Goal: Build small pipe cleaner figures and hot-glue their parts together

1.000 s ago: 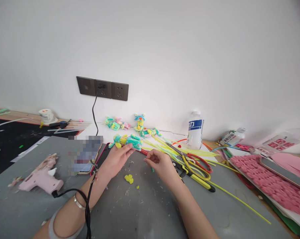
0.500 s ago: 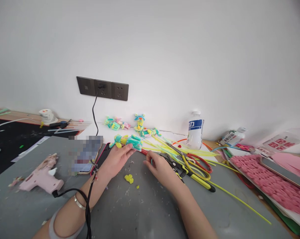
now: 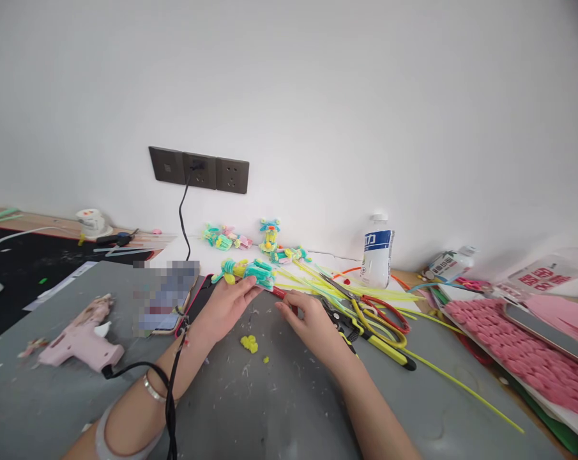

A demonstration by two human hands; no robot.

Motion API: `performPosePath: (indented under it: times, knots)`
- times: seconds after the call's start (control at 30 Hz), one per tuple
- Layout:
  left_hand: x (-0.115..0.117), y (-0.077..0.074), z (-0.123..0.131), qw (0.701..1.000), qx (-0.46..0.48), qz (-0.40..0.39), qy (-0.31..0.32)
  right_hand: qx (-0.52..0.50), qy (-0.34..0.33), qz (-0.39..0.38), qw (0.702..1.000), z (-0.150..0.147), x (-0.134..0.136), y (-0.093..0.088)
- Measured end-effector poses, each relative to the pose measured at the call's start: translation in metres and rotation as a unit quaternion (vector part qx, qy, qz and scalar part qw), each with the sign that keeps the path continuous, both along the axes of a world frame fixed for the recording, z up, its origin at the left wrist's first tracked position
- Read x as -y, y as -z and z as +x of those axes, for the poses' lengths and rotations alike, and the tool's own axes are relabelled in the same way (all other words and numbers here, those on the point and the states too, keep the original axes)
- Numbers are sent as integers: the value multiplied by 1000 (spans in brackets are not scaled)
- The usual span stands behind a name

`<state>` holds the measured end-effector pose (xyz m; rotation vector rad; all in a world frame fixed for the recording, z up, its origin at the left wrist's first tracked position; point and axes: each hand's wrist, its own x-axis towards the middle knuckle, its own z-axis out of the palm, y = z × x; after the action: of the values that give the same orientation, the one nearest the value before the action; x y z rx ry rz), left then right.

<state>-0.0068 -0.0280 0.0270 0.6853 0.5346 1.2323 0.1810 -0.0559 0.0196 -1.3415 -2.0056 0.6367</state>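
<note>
My left hand [image 3: 228,306] pinches a figure of fuzzy pipe cleaners [image 3: 250,271] in teal and yellow, lying sideways in the fingers. To its right, my right hand [image 3: 308,317] is curled low over the table, close to a red handle [image 3: 278,292]; whatever its fingers hold is too small or hidden to name. Just beyond that hand lie black-and-yellow pliers [image 3: 384,348] and scissors [image 3: 349,291]. A yellow fuzzy clump [image 3: 249,344] sits between my forearms on the grey mat [image 3: 250,409].
On the left lie a pink glue gun [image 3: 82,338] and a phone [image 3: 171,297]; the gun's black cord [image 3: 170,409] crosses my left forearm. Several finished figures [image 3: 270,236], yellow pipe cleaners [image 3: 465,390] and a white bottle [image 3: 377,252] are farther back. A pink braided piece [image 3: 513,358] lies right.
The fingers of my right hand have shifted slightly, and a teal bit seen between them before no longer shows. My left hand and the figure stay almost still.
</note>
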Motion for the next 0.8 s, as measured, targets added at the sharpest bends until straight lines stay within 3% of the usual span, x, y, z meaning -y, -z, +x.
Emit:
performPosePath:
  times: [0.23, 0.6, 0.8]
  knots:
    - [0, -2, 1, 1000, -4, -3, -1, -33, -25, -26, 999, -1, 3, 1]
    - [0, 0, 0, 1000, -15, 18, 4, -183, -54, -75, 979, -2, 3, -2]
    - [1, -1, -1, 1000, -20, 20, 12, -148, -34, -95, 984, -2, 4, -4]
